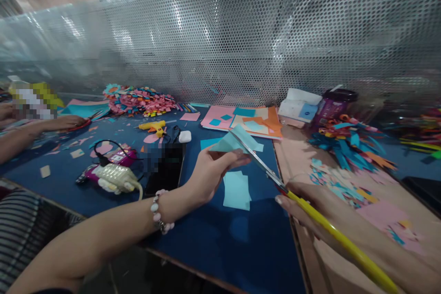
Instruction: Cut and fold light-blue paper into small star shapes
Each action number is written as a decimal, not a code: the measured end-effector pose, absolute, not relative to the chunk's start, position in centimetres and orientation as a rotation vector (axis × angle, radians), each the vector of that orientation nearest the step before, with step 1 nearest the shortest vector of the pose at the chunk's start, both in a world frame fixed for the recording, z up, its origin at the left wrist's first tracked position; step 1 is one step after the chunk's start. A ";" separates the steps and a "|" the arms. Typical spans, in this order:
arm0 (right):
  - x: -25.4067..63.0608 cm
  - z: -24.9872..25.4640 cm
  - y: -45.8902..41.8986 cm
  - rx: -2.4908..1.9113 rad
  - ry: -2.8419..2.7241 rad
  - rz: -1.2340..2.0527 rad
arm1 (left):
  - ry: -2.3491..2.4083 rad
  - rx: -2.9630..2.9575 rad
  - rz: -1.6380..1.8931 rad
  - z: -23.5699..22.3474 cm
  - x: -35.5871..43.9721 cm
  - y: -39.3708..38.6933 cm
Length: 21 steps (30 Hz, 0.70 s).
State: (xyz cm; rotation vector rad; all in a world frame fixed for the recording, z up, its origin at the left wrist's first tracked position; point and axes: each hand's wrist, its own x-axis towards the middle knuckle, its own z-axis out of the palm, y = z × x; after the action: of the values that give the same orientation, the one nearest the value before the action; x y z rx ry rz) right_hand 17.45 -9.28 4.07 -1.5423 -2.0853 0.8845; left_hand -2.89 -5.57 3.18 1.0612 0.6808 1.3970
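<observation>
Between the thumb and fingers of my left hand [212, 170] is a sheet of light blue paper [223, 141], raised above the table. My right hand [310, 206] grips scissors [262, 165] with a yellow handle, and their metal blades reach across the held paper. Whether the blades are parted is hard to make out. Just below, a small stack of light blue paper pieces [236, 191] lies on the dark blue tabletop [255, 248]. A beaded bracelet [158, 211] circles my left wrist.
Colored sheets [217, 115] lie behind my hands. On the left are a phone [165, 170], a yellow glue gun [153, 126], a power strip [113, 177] and another person's hand [69, 122]. Paper strips [347, 142] and a tissue pack [299, 106] sit right. A perforated metal panel [220, 32] stands behind.
</observation>
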 end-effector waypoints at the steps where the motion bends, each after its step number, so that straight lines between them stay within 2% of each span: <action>1: 17.5 4.0 -9.3 -1.536 -2.088 0.876 | 0.676 1.062 1.399 3.2 -2.9 -5.6; 21: 17.2 4.1 -9.8 -1.585 -2.055 0.904 | 0.649 1.076 1.389 3.1 -3.0 -5.5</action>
State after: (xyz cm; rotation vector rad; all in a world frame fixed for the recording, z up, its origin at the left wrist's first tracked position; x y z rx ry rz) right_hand 17.16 -9.76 4.06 -1.5849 -2.0555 0.9038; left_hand -2.96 -5.54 3.07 1.0764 0.6494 1.3890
